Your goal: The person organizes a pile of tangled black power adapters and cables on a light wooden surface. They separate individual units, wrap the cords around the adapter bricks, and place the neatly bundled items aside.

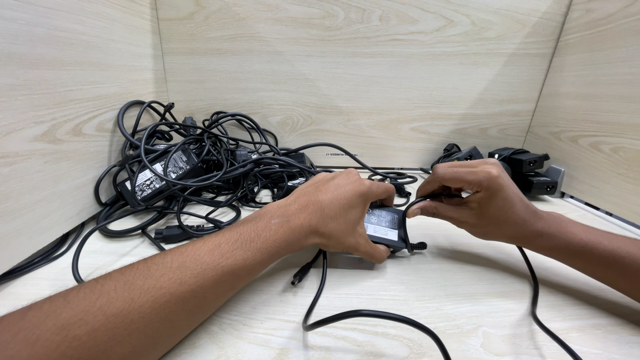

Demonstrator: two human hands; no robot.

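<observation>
Weight sits almost wholly in the black power adapter (387,227), a small hard brick with a pale label on its top face; it rests on the light wooden surface (467,293) near the middle of the view, between the two hands. The left hand (340,210) is closed over it from above and the left, fingers wrapped round the body and thumb tucked beneath the near edge — a firm hold on the rigid part. The right hand (477,200) is closed too, pinching a loop of the adapter's cable (427,200) just beside the brick's right end.

The brick looks dense for its size, stiff, and smooth enough to slip if held by the flat faces alone; gripping it across the narrow sides, as the left hand does, seems soundest. The cable is limp and springy — it will sag, curl back and snag. Its weakest spot is likely the ribbed strain relief (417,247) where it leaves the body, so a hold a little further along the cord seems kinder. The loose barrel plug (298,277) lies on the surface below the left wrist.

A tangled heap of adapters and cords (193,173) lies at the back left; a few separate adapters (527,167) sit back right.
</observation>
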